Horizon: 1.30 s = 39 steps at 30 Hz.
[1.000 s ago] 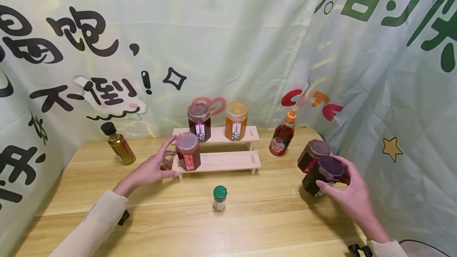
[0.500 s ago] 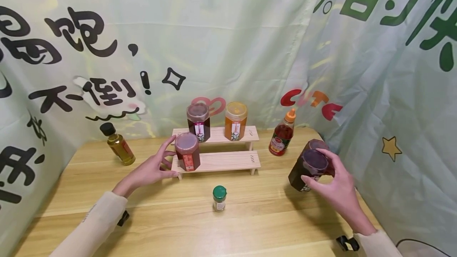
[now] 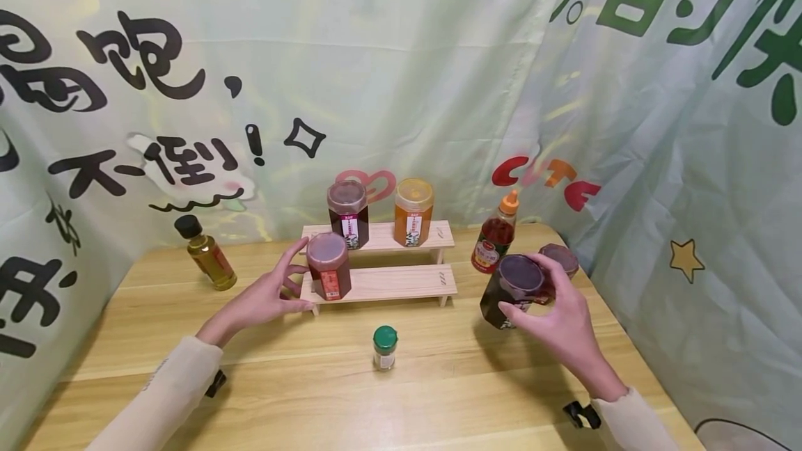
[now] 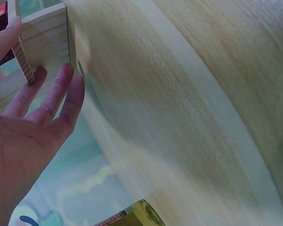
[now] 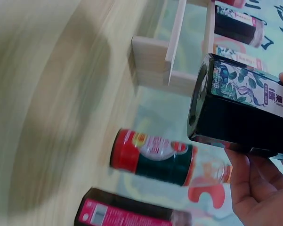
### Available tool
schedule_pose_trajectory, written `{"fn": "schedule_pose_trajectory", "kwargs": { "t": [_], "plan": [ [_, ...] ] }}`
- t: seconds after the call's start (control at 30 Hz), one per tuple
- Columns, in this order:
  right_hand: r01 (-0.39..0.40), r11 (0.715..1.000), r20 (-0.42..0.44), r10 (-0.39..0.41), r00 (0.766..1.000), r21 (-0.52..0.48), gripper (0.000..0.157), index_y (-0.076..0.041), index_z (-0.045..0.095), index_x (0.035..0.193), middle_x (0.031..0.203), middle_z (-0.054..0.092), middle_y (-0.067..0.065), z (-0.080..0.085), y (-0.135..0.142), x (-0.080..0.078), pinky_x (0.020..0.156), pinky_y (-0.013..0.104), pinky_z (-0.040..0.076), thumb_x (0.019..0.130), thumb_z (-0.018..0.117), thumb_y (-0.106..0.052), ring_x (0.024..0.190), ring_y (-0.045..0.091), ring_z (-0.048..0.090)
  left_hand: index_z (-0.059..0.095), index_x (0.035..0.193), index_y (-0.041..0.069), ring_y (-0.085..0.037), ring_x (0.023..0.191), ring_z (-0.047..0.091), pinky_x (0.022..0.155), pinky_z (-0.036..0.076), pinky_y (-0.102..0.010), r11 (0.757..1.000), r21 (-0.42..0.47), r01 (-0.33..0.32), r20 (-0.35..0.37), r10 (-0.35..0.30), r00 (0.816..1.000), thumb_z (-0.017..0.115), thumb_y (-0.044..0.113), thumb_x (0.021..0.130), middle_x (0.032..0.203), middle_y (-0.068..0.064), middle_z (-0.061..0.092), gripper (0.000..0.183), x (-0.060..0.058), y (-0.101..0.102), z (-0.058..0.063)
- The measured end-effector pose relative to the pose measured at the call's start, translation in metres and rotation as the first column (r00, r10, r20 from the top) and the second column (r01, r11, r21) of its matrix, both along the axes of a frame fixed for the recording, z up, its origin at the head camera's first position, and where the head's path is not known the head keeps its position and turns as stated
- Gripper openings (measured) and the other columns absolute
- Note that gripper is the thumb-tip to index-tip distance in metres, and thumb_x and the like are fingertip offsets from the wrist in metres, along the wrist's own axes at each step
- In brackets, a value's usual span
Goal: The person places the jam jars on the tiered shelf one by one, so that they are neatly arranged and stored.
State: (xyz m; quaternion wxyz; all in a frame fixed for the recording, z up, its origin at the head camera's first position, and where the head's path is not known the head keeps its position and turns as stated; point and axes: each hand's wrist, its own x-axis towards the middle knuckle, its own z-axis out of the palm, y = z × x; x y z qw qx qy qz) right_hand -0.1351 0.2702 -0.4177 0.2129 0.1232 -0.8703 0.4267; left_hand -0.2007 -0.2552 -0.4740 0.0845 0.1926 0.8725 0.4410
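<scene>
My right hand [image 3: 564,319] grips a dark jar [image 3: 510,291] with a purple lid, lifted off the table; its flowered label [image 5: 242,84] faces the right wrist camera. At the left end of a two-step wooden rack [image 3: 401,284], my left hand [image 3: 269,294] touches the wood with its fingers spread and nearly straight. A reddish-brown jar [image 3: 328,273] stands on the lower step beside those fingers. On the upper step are a dark jar [image 3: 349,218] with a pink label and an amber honey jar [image 3: 413,218].
Right of the rack stands a red squeeze bottle [image 3: 493,242] with an orange cap. Another dark jar [image 3: 559,263] is partly hidden behind my right hand. A green-capped shaker [image 3: 385,348] stands in front, and a black-capped oil bottle [image 3: 209,256] at left.
The right hand has carried the dark jar leftward, away from the other dark jar and toward the rack. My left hand has stayed at the rack's end.
</scene>
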Motion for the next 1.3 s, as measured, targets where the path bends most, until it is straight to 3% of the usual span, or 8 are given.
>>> {"fn": "schedule_pose_trajectory", "kwargs": {
  "t": [0.3, 0.47, 0.83, 1.0, 1.13, 1.3],
  "plan": [
    [-0.049, 0.999, -0.043, 0.05, 0.998, 0.008, 0.093, -0.017, 0.057, 0.154, 0.12, 0.074, 0.003, 0.001, -0.025, -0.01, 0.084, 0.015, 0.052, 0.073, 0.103, -0.009, 0.102, 0.01, 0.068, 0.0, 0.176, 0.04, -0.026, 0.108, 0.071, 0.091, 0.057, -0.049, 1.0, -0.005, 0.0, -0.008, 0.0, 1.0, 0.091, 0.022, 0.093, 0.155, -0.028, 0.055, 0.125, -0.001, -0.002, -0.002],
    [-0.045, 0.997, -0.074, 0.05, 0.996, 0.063, 0.095, -0.019, 0.056, 0.154, 0.117, 0.074, -0.001, 0.004, -0.038, -0.017, 0.08, 0.025, 0.049, 0.072, 0.103, -0.013, 0.095, 0.014, 0.066, -0.002, 0.176, 0.04, -0.026, 0.108, 0.071, 0.089, 0.058, -0.048, 1.0, -0.017, 0.002, -0.012, -0.002, 1.0, 0.091, 0.023, 0.093, 0.155, -0.029, 0.055, 0.125, -0.002, -0.002, -0.001],
    [-0.141, 0.989, -0.112, 0.144, 0.983, 0.03, 0.091, -0.018, 0.057, 0.151, 0.115, 0.075, -0.003, 0.004, -0.076, -0.033, 0.077, 0.043, 0.057, 0.073, 0.103, -0.018, 0.094, 0.014, 0.07, -0.002, 0.176, 0.04, -0.028, 0.108, 0.071, 0.085, 0.059, -0.046, 1.0, -0.027, 0.001, -0.012, -0.001, 1.0, 0.091, 0.022, 0.093, 0.156, -0.03, 0.054, 0.127, 0.0, 0.0, 0.001],
    [-0.163, 0.987, -0.084, 0.163, 0.983, 0.007, 0.093, -0.016, 0.056, 0.152, 0.117, 0.074, -0.001, -0.001, -0.097, -0.039, 0.078, 0.041, 0.058, 0.073, 0.104, -0.021, 0.095, 0.014, 0.069, -0.002, 0.176, 0.039, -0.027, 0.107, 0.071, 0.085, 0.059, -0.046, 1.0, -0.025, -0.003, -0.015, 0.002, 1.0, 0.091, 0.022, 0.093, 0.156, -0.03, 0.054, 0.126, 0.001, 0.001, 0.001],
    [-0.171, 0.985, -0.031, 0.17, 0.985, -0.031, 0.094, -0.015, 0.056, 0.153, 0.118, 0.073, 0.001, -0.007, -0.114, -0.042, 0.08, 0.049, 0.059, 0.073, 0.104, -0.022, 0.096, 0.017, 0.069, -0.002, 0.176, 0.039, -0.027, 0.107, 0.071, 0.087, 0.058, -0.047, 1.0, -0.027, -0.002, -0.021, 0.001, 1.0, 0.09, 0.02, 0.094, 0.156, -0.03, 0.054, 0.125, 0.001, 0.001, 0.001],
    [-0.165, 0.985, 0.01, 0.166, 0.986, -0.055, 0.092, -0.019, 0.056, 0.151, 0.119, 0.074, 0.0, -0.013, -0.133, -0.047, 0.081, 0.044, 0.059, 0.072, 0.104, -0.023, 0.099, 0.016, 0.069, -0.003, 0.176, 0.034, -0.027, 0.106, 0.072, 0.088, 0.059, -0.048, 1.0, -0.026, 0.009, -0.038, -0.01, 0.999, 0.089, 0.02, 0.095, 0.154, -0.031, 0.055, 0.123, 0.002, 0.001, 0.002]
  ]
}}
